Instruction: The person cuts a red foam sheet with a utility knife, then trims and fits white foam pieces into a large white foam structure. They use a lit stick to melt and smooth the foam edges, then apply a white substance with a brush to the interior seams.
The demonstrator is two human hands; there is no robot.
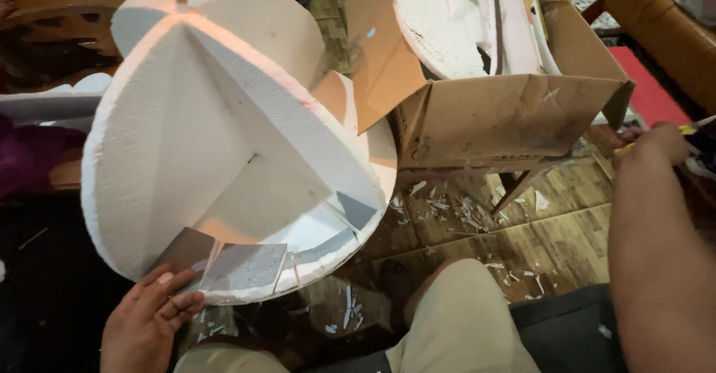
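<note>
A large white foam ball frame (216, 127), made of crossed round foam discs, stands tilted in front of me. Grey mirror-like square pieces (242, 266) are stuck on its lower rim. My left hand (145, 317) holds the frame's lower edge, fingers pressed on a grey piece. My right hand (656, 143) reaches out to the far right over a red surface (647, 89), beside a thin yellow object (690, 129); whether it grips that object I cannot tell.
An open cardboard box (507, 116) with white foam pieces inside sits behind the frame. Foam and paper scraps litter the brown tiled floor (477, 216). My knee in beige trousers (455, 313) is below. Wooden furniture (664, 22) stands top right.
</note>
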